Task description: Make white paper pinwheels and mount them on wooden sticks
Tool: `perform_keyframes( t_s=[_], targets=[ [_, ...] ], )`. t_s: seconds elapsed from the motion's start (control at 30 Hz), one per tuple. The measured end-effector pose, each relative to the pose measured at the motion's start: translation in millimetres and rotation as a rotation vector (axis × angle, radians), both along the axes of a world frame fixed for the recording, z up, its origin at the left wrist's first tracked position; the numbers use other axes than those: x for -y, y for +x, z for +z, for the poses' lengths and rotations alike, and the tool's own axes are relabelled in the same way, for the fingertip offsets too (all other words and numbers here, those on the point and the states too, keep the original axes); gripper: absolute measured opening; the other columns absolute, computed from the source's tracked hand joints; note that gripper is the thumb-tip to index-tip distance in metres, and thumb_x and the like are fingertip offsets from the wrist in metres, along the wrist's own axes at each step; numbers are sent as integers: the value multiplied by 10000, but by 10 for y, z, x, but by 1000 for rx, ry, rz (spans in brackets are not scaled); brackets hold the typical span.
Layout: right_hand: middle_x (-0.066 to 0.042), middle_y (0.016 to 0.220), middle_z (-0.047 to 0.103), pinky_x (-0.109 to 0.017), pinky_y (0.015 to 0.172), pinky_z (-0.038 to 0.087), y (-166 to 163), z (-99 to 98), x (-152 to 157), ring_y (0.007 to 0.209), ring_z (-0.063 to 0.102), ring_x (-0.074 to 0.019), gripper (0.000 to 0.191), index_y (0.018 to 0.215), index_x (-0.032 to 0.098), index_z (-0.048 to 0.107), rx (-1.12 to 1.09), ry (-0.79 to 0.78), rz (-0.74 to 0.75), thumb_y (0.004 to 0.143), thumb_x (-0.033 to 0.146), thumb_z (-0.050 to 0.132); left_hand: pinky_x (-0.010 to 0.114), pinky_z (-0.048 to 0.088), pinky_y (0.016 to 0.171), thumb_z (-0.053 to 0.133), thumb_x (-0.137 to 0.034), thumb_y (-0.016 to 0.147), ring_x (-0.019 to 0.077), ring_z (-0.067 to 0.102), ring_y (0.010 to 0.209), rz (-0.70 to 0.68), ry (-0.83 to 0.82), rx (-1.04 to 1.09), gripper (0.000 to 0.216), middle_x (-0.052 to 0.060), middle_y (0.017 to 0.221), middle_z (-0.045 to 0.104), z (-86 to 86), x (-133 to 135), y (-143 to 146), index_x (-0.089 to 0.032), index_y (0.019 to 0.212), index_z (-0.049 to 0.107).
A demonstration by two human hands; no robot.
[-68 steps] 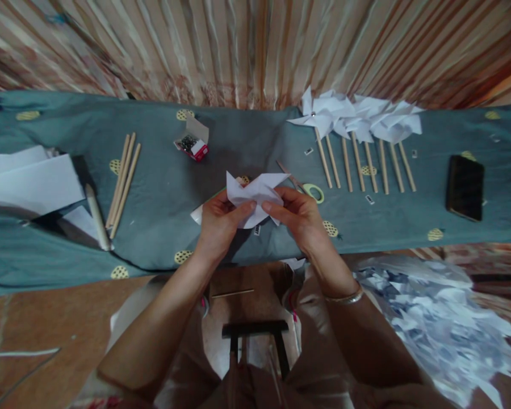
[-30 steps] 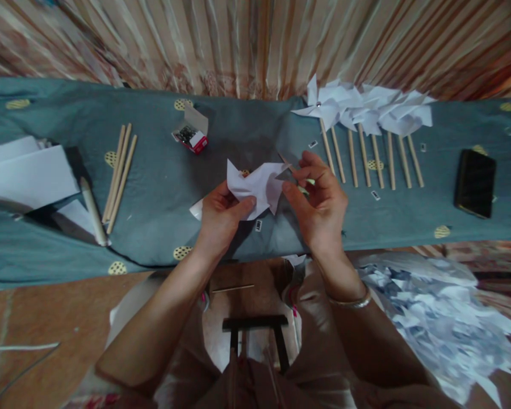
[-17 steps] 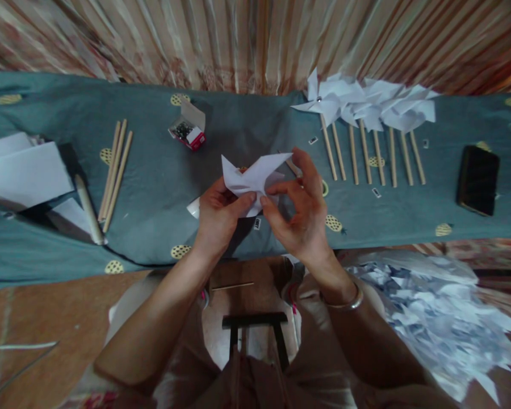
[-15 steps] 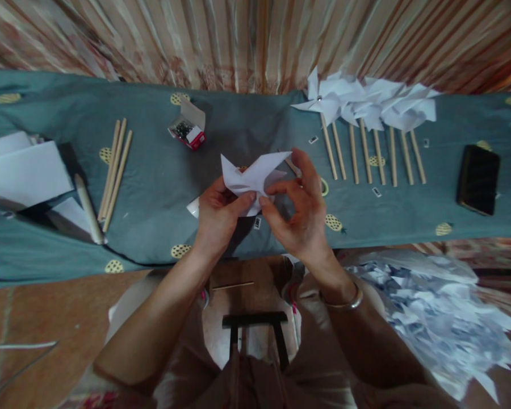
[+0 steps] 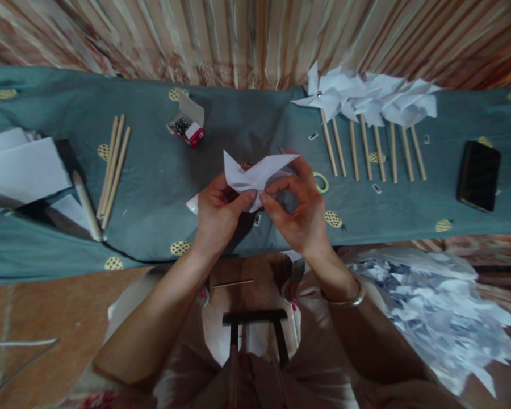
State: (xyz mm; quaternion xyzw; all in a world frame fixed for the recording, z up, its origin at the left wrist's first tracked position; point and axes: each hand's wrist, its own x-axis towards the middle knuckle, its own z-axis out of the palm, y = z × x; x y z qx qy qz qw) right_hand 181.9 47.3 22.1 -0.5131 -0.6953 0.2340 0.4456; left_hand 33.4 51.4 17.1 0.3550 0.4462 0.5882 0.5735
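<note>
At the centre of the frame, the left hand [image 5: 219,213] and right hand [image 5: 300,213] both pinch a folded white paper [image 5: 255,173], fingers closed narrowly on its lower edge, just above the teal-clothed surface [image 5: 153,170]. Loose wooden sticks [image 5: 113,165] lie at left, finished pinwheels [image 5: 366,102] at upper right, and a striped curtain [image 5: 238,40] hangs behind. A second ago the right hand was open, off the paper.

Your table [image 5: 247,116] carries finished pinwheels [image 5: 366,102] and a phone [image 5: 478,175] at right, wooden sticks [image 5: 113,162] and a pin box [image 5: 186,126] at left.
</note>
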Motion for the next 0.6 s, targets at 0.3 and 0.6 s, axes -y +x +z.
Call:
perform_keyframes(
  t_s=[0.3,0.6],
  targets=[
    [-66,1459,492,-536,1105,425,-45,28,28,1391,443,-295,184,898,267,599,138,142,-40,779,318,729,345,579,806,837,-189,609,206,693,840,34,-32,-28,316,-3,894,761,1,-11,6,-245,904,740],
    [4,1465,488,-537,1079,450,-66,18,11,1356,476,-282,192,892,298,553,249,236,-50,760,238,680,348,580,801,847,-185,609,199,691,818,40,-70,-69,345,-11,873,756,36,-7,7,-257,928,736]
  ],
)
